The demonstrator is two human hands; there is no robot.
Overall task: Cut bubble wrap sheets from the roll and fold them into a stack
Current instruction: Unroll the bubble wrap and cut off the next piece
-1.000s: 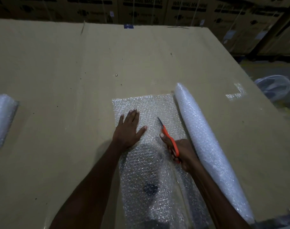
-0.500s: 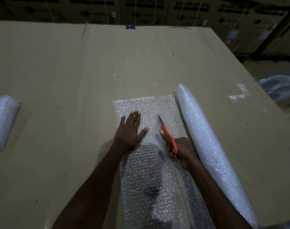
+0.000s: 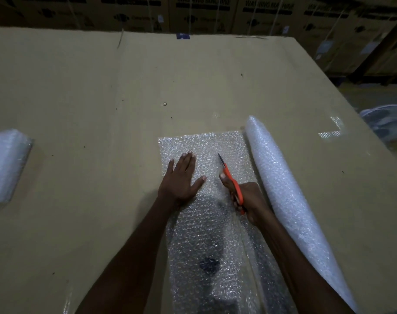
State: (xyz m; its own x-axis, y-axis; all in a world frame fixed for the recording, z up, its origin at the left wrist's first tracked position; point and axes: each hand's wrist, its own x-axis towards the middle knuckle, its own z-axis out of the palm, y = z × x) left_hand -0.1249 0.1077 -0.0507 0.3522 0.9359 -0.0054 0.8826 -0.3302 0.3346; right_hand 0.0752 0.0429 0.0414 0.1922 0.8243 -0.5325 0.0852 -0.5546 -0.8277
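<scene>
The left hand [image 3: 181, 177] lies flat, fingers straight and thumb spread, pressing the sheet [image 3: 204, 146]; the right hand [image 3: 245, 200] grips the orange scissors [image 3: 232, 184], fingers curled round the handles. The brown surface [image 3: 102, 91] carries everything. The roll [image 3: 281, 186] lies just right of the sheet, its long axis running from near right to far left. The sheet stretches away from the person, touching the roll. A stack [image 3: 5, 164] sits well apart at the left edge. The scissors' blades point away, slightly left; they have advanced farther along the sheet than a second ago.
</scene>
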